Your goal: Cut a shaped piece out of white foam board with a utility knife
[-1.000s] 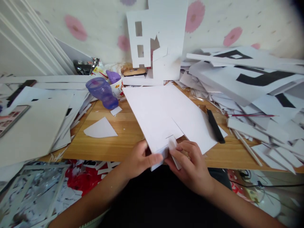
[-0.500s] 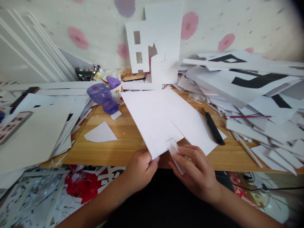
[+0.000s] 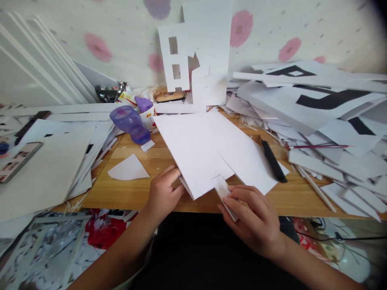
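A large white board (image 3: 196, 149) lies tilted over the front middle of the wooden table, its near corner raised. My left hand (image 3: 165, 193) is at the board's left edge, with its fingertips partly hidden behind that edge. Between the thumb and fingers of my right hand (image 3: 254, 217) is a small white strip (image 3: 224, 192), whose far end meets the board's near edge beside a short dark line. Right of the board, a black cutter (image 3: 273, 162) rests on white sheet material.
Purple cup (image 3: 130, 123) and a curved white offcut (image 3: 128, 168) are on the left. Stacked sheets (image 3: 45, 169) fill the far left. Scrap boards (image 3: 326, 112) pile up at right with a thin red stick (image 3: 320, 147). A cut-out white panel (image 3: 210, 52) stands against the wall.
My left hand has moved left and up, from the board's near corner to its left edge. My right hand still holds the strip, shifted slightly right.
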A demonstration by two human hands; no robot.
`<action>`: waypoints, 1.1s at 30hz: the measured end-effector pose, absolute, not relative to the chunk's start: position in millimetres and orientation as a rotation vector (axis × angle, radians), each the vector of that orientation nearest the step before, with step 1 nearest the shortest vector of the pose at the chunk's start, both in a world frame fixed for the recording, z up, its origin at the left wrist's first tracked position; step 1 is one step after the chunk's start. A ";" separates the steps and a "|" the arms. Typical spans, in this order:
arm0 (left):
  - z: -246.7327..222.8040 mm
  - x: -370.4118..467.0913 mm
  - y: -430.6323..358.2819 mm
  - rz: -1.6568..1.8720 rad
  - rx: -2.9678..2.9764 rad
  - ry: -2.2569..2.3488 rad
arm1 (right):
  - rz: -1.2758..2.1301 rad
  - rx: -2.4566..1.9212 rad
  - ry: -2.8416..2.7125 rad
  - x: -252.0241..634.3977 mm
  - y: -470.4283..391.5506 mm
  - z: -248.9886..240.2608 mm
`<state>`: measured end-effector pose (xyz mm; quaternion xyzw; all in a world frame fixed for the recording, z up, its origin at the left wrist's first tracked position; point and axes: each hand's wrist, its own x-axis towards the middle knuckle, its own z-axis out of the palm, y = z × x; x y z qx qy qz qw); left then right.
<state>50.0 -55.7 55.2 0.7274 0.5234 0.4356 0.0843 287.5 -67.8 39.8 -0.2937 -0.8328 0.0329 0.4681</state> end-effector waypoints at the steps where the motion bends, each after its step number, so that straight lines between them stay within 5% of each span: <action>1: 55.7 48.7 -55.7 1.297 2.194 1.519 | 0.078 -0.722 -2.037 287.2 -67.8 40.3; 7: 51.3 53.3 -67.6 1.134 2.263 1.233 | 0.075 -0.730 -2.026 286.9 -66.9 43.8; 22: 44.6 82.1 -95.4 0.942 1.383 1.285 | 0.043 -0.675 -2.232 300.1 -60.4 48.2; 33: 47.6 83.3 -92.3 0.938 1.434 1.328 | 0.063 -0.659 -2.295 303.8 -55.0 49.2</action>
